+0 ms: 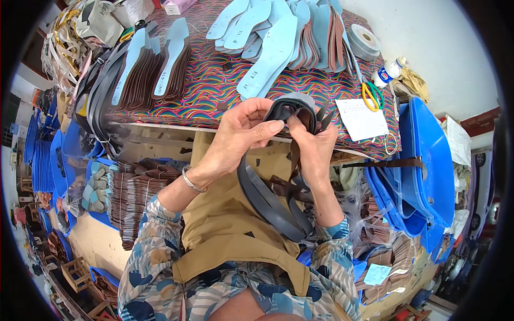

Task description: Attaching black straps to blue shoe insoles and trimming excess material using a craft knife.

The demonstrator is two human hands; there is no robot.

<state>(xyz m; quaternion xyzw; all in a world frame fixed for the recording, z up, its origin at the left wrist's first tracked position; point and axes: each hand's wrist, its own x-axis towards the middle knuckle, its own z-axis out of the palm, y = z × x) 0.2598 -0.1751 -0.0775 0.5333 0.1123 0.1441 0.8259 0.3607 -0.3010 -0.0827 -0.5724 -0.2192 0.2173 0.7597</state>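
Observation:
In front of my chest, at the table's near edge, both hands hold a bent bundle of dark strips (294, 104), black with some brown. My left hand (243, 128) pinches it from the left, thumb and fingertips together. On the other side my right hand (315, 142) wraps round it, its thumb pressed into the curled part. A long black strap (267, 200) hangs in a loop from the bundle down over my tan apron (225, 208). Thin brown strips dangle beside it. The ends between my fingers are partly hidden.
Light blue sole-shaped pieces (276, 51) are heaped on the patterned tablecloth (209, 75). Brown sole stacks (171, 67) stand left. To the right lie a tape roll (364, 41), scissors (370, 97), a paper sheet (361, 120) and a bottle (390, 72). Blue bins (428, 166) stand beside the table.

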